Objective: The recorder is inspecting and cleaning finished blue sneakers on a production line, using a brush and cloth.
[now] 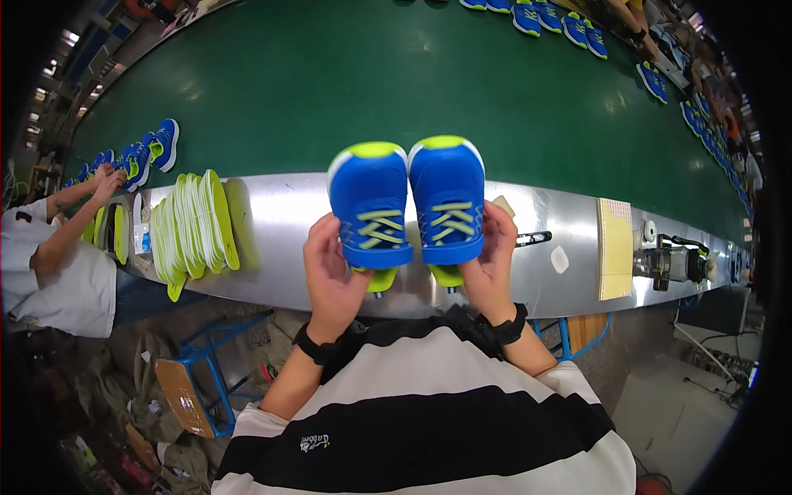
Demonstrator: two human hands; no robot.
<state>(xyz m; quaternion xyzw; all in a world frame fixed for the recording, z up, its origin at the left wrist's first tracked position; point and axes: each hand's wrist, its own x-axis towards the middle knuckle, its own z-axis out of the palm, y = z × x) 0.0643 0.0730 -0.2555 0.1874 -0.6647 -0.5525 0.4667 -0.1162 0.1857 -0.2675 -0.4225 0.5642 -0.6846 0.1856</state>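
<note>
I hold two small blue shoes with lime-yellow laces and toe caps side by side, toes pointing away from me, above a shiny metal ledge [280, 223]. My left hand [330, 276] grips the left shoe [369, 202] from its outer side. My right hand [487, 264] grips the right shoe [448, 198] the same way. Lime tongues or insoles stick out below the heels. Both wrists wear black bands.
A stack of lime-green insoles [194, 227] stands on the ledge at my left. A co-worker's hands [106, 181] reach toward blue shoes [153, 148] on the green conveyor belt [330, 74]. More blue shoes [561, 21] lie far right. A yellow pad [615, 247] and a small tool [672, 260] sit right.
</note>
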